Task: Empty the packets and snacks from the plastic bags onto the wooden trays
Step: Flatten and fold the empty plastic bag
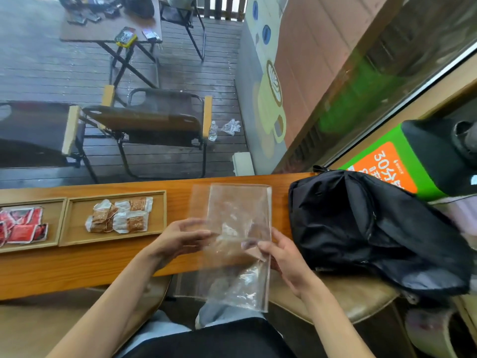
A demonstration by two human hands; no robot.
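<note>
Head camera looks down on two bare hands holding clear plastic bags [238, 218] above the near edge of a wooden counter [77, 264]. Left hand [180, 237] has its fingers loosely curled at the left edge of the plastic, thumb on top, apparently pinching the sheet, though the film hides the exact contact. Right hand [280, 257] grips the right edge lower down, thumb pressed onto the front of the plastic and fingers behind it. Bags hang between both hands, their upper part over the counter and their lower part drooping past the edge toward the person's lap; they look empty, and I cannot tell how many layers there are.

Left of the hands, two wooden trays lie side by side on the counter. Nearer tray [74, 236] holds a heap of brown and white packets [120, 215]; farther tray [51, 202] holds red packets [23, 226]. Right of the hands, a black backpack [361, 228] rests partly on the counter, just beside the bags
</note>
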